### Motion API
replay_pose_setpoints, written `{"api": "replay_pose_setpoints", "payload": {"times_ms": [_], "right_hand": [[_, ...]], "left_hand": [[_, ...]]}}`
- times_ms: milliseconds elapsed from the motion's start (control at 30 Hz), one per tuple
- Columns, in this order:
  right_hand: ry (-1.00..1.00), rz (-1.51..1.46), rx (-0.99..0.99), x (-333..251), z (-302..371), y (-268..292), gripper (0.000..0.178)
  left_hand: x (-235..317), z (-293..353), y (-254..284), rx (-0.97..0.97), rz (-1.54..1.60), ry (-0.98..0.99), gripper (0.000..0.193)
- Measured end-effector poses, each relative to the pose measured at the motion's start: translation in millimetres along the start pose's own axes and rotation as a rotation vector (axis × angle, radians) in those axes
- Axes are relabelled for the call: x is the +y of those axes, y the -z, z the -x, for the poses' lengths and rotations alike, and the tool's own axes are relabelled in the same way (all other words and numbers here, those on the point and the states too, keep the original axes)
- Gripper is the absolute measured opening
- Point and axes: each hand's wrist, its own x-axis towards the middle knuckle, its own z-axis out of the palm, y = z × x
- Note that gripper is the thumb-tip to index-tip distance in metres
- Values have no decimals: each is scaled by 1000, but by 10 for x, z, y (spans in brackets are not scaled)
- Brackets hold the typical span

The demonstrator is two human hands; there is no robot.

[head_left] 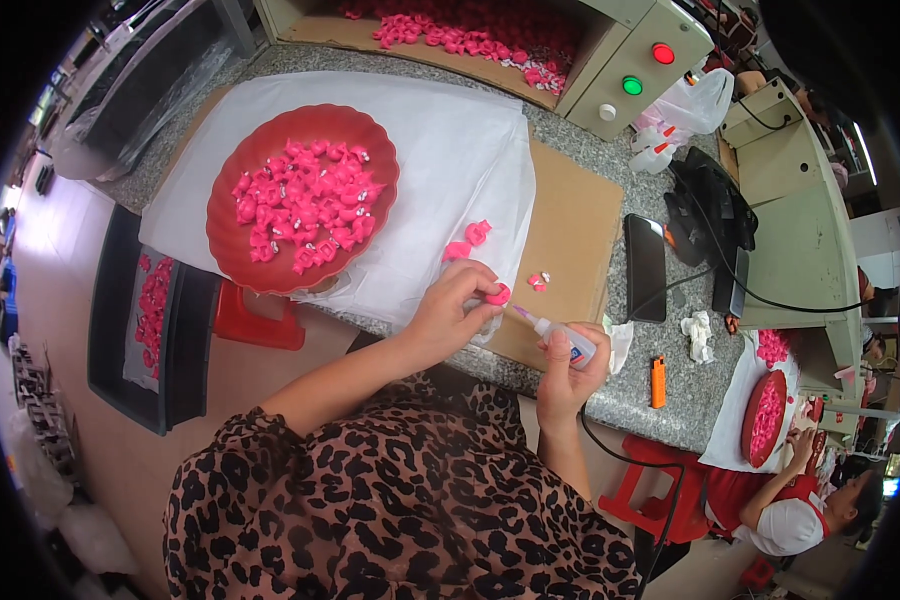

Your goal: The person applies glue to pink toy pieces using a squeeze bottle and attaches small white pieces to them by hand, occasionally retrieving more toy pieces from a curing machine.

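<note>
Between the thumb and fingers of my left hand (457,310) is a small pink plastic piece (498,294). My right hand (573,368) is wrapped round a small white glue bottle (567,342), tilted so its thin nozzle (523,313) points at the pink piece. Whether the tip touches the piece I cannot tell. Two loose pink pieces (478,233) lie on the white sheet just beyond my left hand. A pink piece with a white part (538,281) rests on the cardboard (576,215). At the left stands a red scalloped bowl (232,250) heaped with similar pink pieces.
A phone (645,268), an orange cutter (658,382) and crumpled tissue (699,337) lie on the right of the granite table. A machine opening (450,70) at the back holds more pink pieces. A dark bin (185,350) stands left; a co-worker (785,500) sits at right.
</note>
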Motion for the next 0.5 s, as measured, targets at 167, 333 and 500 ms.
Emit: {"api": "replay_pose_setpoints", "payload": {"times_ms": [167, 333, 500], "right_hand": [[6, -25, 13, 10, 3, -5, 16], [-413, -599, 177, -6, -120, 85, 18], [-738, -838, 79, 14, -226, 213, 27]], "left_hand": [[-20, -7, 8, -15, -34, -9, 16], [16, -10, 0, 8, 62, 38, 16], [13, 11, 35, -60, 238, 154, 18]]}}
